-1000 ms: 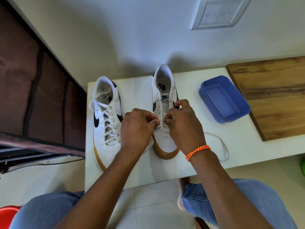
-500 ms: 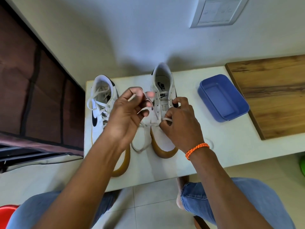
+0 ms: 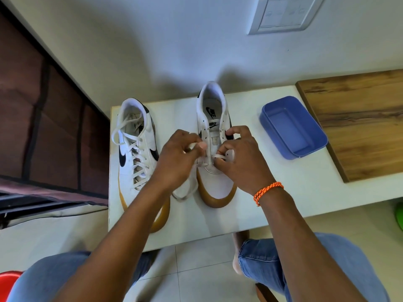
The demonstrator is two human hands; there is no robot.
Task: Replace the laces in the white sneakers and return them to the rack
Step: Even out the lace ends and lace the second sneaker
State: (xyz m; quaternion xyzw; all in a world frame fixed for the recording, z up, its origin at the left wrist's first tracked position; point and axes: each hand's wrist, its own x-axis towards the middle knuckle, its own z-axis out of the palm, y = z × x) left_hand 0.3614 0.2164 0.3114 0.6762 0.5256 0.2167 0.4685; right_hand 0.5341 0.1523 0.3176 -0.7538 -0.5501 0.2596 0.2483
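One of two sneakers looks fully laced: the left sneaker (image 3: 136,149) on the tabletop (image 3: 272,192). The right sneaker (image 3: 214,149) beside it has only its lowest eyelets threaded. The left hand (image 3: 177,160) pinches the lace (image 3: 187,190); the right hand (image 3: 237,160) pinches its other end. Most eyelets and the rack return remain.

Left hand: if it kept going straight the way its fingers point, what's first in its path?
The left hand, pinching the lace, points right, at the unlaced sneaker. It would most likely meet that sneaker's near eyelet edge first, though depth is unclear.
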